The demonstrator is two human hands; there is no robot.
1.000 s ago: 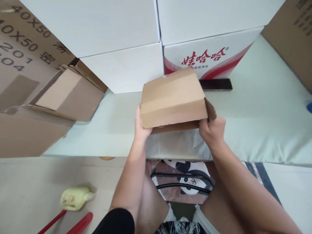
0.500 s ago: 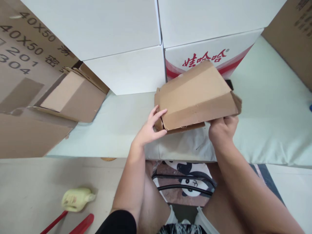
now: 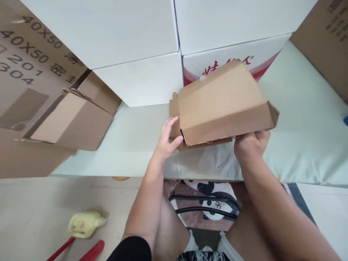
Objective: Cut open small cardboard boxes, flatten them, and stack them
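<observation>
A brown cardboard box [image 3: 220,101] is tilted above the cloth-covered surface, its plain broad face up and its right end slightly raised. My left hand [image 3: 166,141] is at its left end, fingers and thumb bent around the end flap [image 3: 174,108]. Under the near right edge, my right hand [image 3: 251,145] is closed on the box. The fingertips of that hand are hidden beneath the cardboard. A loose lower flap [image 3: 208,143] shows below the near side, between both hands.
White cartons [image 3: 136,79] are stacked behind, one with red lettering [image 3: 210,67]. To the left stand an open cardboard box [image 3: 81,119] and a large printed carton [image 3: 24,47]; another carton [image 3: 326,47] stands at right. A yellow bottle [image 3: 85,224] lies on the floor near red handles [image 3: 92,251].
The cardboard box has shifted slightly right and turned, covering more of the red lettering. My left hand has slid off its top face onto the end flap; my right hand moved slightly right.
</observation>
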